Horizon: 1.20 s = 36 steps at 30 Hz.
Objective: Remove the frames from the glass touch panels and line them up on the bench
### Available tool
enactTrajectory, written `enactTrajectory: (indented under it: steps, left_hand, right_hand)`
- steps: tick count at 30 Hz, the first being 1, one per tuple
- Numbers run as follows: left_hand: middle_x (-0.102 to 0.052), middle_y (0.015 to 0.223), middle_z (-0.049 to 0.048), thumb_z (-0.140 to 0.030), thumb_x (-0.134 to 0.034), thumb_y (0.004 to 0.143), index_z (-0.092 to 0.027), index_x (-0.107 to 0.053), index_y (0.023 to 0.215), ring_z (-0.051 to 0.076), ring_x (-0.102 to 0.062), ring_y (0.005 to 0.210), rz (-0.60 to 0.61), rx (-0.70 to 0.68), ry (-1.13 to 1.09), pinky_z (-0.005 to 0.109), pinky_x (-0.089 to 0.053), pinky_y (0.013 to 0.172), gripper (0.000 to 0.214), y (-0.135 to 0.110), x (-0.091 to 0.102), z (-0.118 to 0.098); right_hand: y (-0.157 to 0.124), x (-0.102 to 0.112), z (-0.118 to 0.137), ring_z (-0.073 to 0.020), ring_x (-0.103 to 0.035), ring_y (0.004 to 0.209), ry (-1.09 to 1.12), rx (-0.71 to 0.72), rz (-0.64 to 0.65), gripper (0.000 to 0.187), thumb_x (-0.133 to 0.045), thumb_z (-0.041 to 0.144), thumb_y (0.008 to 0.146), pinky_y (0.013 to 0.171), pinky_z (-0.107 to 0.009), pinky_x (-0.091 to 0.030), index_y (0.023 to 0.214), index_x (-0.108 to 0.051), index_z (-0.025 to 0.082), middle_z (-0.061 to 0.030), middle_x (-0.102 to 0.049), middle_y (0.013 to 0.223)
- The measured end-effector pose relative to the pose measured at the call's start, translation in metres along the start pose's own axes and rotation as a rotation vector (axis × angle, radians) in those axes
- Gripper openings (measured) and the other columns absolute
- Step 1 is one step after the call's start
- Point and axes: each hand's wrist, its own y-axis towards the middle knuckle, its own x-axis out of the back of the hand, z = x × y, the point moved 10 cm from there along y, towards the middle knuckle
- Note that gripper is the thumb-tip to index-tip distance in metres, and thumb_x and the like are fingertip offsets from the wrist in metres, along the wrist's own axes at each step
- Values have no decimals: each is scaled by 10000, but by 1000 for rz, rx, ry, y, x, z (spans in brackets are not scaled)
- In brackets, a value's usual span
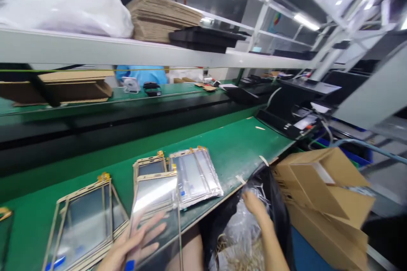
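Observation:
My left hand (140,237) supports a clear, narrow-framed glass touch panel (156,188) near its lower left edge. Its fingers show through the glass, and a blue tab sits at the panel's lower edge. My right hand (251,201) reaches over a black bag (282,216) and is among crumpled clear plastic film (237,220); its fingers are blurred and partly hidden. Beside the held panel lies a stack of similar panels (195,173) with orange flex tails. More framed panels (85,216) overlap at the left.
An open cardboard box (324,194) stands right of the bag. The green bench (235,139) runs toward a black device (282,114) at the far right. Overhead, a white shelf (152,55) carries a plastic-wrapped bundle (66,4), cardboard sheets (162,15) and black trays (203,38).

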Motion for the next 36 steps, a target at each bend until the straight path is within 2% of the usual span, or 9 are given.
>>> enactTrajectory:
  steps: [2, 4, 8, 11, 19, 23, 27, 30, 36]
  left_hand:
    - [-572, 1310, 103, -392, -673, 781, -316, -202, 1469, 276, -583, 1144, 17, 6, 32, 330, -502, 845, 837, -6, -12, 1]
    - [-616, 1235, 167, -420, -687, 765, -227, -312, 1439, 291, -641, 1036, 79, 17, 92, 333, -517, 779, 795, -10, -25, 2]
    - [-633, 1189, 200, -441, -642, 805, -173, -448, 1344, 296, -649, 1010, 227, -13, 242, 365, -508, 791, 633, -22, -39, 2]
    - [-637, 1190, 187, -449, -587, 845, -188, -463, 1319, 288, -648, 1018, 261, -58, 324, 391, -500, 821, 555, -34, -34, -1]
    - [-640, 1190, 170, -457, -567, 856, -200, -466, 1284, 272, -656, 1006, 193, -127, 342, 357, -509, 777, 509, -62, -10, -20]
    - [-671, 1134, 157, -402, -554, 872, -195, -504, 1246, 242, -679, 948, 180, -88, 461, 316, -511, 735, 431, -73, -2, -32]
    - [-685, 1107, 148, -370, -533, 877, -192, -549, 1213, 234, -681, 933, 175, -44, 630, 304, -514, 719, 381, -84, 0, -40]
    - [-684, 1109, 136, -347, -496, 891, -200, -548, 1215, 228, -677, 939, 182, -49, 723, 303, -517, 721, 360, -91, -3, -43]
    - [-662, 1150, 159, -374, -497, 892, -188, -513, 1235, 234, -667, 964, 249, -38, 743, 314, -523, 734, 390, -92, -3, -37]
  right_hand:
    - [-14, 2, 18, -127, -451, 409, 8, -25, 11, 371, -647, 504, 702, 434, -238, -350, 536, -539, 191, 20, -510, 442]
    - [-38, -20, 45, -150, -526, 493, 164, -54, 53, 394, -603, 575, 731, 470, -249, -381, 679, -607, 185, -31, -622, 585]
    - [-96, -138, 117, -184, -607, 591, 539, -213, 591, 562, -484, 680, 791, 480, -249, -373, 749, -644, 143, -105, -665, 669]
    - [-116, -186, 156, -161, -576, 508, 485, -224, 843, 644, -420, 729, 795, 439, -221, -314, 683, -638, 134, -78, -628, 561]
    - [-114, -194, 165, -125, -490, 467, 36, 145, 635, 477, -369, 591, 898, 481, -245, -395, 658, -491, 197, 14, -527, 553]
    - [-117, -211, 188, -158, -556, 619, -161, 366, 702, 368, -409, 463, 915, 594, -270, -444, 723, -565, 190, -19, -589, 663]
    - [-118, -228, 239, -158, -586, 789, -112, 473, 847, 192, -526, 296, 867, 735, -275, -465, 1009, -626, 213, -27, -640, 876]
    - [-126, -245, 259, -143, -578, 754, -71, 467, 983, 132, -555, 208, 829, 708, -259, -460, 899, -668, 212, -11, -625, 817]
    - [-132, -245, 266, -142, -572, 714, 49, 574, 853, 92, -585, 201, 838, 640, -250, -449, 815, -674, 198, -18, -619, 760]
